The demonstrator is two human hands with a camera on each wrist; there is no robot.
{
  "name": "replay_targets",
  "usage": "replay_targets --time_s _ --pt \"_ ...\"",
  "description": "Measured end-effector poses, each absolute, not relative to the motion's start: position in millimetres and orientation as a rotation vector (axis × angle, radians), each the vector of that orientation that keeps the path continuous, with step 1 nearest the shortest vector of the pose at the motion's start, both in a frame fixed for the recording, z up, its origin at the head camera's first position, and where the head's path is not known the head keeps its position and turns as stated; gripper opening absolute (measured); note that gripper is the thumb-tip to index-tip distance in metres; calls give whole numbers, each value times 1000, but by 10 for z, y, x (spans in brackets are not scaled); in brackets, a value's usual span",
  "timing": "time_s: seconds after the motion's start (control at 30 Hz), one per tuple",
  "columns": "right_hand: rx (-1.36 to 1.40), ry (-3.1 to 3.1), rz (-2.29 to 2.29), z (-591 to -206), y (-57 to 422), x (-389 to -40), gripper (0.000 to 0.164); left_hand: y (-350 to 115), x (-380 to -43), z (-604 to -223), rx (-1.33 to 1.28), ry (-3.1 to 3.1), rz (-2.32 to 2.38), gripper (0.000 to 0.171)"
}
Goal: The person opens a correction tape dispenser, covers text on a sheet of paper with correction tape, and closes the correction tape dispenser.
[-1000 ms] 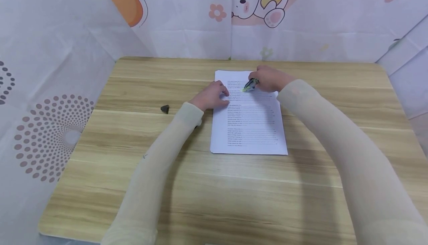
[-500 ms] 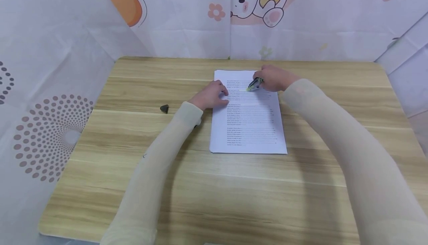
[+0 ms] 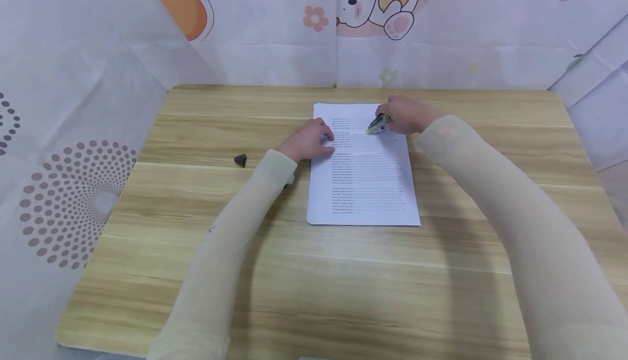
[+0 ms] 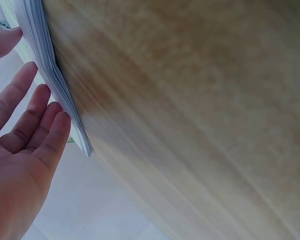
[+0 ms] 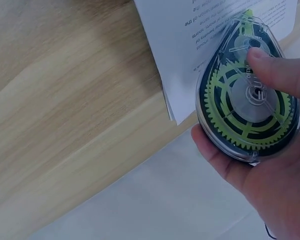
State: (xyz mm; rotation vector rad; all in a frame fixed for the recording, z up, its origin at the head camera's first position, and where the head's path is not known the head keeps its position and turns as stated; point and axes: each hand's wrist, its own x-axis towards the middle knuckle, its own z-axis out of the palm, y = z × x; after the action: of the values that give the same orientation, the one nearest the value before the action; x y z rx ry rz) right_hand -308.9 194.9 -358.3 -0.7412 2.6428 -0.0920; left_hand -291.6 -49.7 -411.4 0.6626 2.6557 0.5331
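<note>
A stack of printed paper [image 3: 321, 207] lies on the wooden table. My left hand [image 3: 305, 141] rests at its left side, fingers spread; in the left wrist view the fingertips [image 4: 62, 120] meet the edge of the sheets. Higher on the page, my right hand [image 3: 404, 115] grips a teardrop-shaped correction tape dispenser [image 5: 247, 100] with a clear case and green gears. The right thumb [image 5: 275, 72] presses on its face, and other fingers support it from below. Its narrow tip [image 3: 368, 131] is down at a line of text in the upper part of the page.
A small dark cap-like piece [image 3: 241, 160] lies on the table [image 3: 373, 283] left of the left forearm. Behind the table's far edge hangs a white printed cloth [image 3: 275, 60]. Cream sleeves [image 3: 495, 202] cover both arms.
My right hand has slid to the right across the page with the correction tape dispenser, more slowly in the last half second. My left hand stays in place at the stack's edge.
</note>
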Motion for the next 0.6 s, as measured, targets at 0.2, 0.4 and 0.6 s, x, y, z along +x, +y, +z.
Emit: replay_targets --time_s 0.2,0.4,0.6 --pt "-759 2648 -83 -3577 1996 -3087 39 -504 -2915 -4119 655 2655 542 31" --pt "-746 2637 -73 -3573 2046 -3091 39 -510 -2917 -4116 661 2653 544 31" --pt "-753 2645 -83 -3565 2095 -3064 37 -514 -2923 -4119 672 2647 550 32"
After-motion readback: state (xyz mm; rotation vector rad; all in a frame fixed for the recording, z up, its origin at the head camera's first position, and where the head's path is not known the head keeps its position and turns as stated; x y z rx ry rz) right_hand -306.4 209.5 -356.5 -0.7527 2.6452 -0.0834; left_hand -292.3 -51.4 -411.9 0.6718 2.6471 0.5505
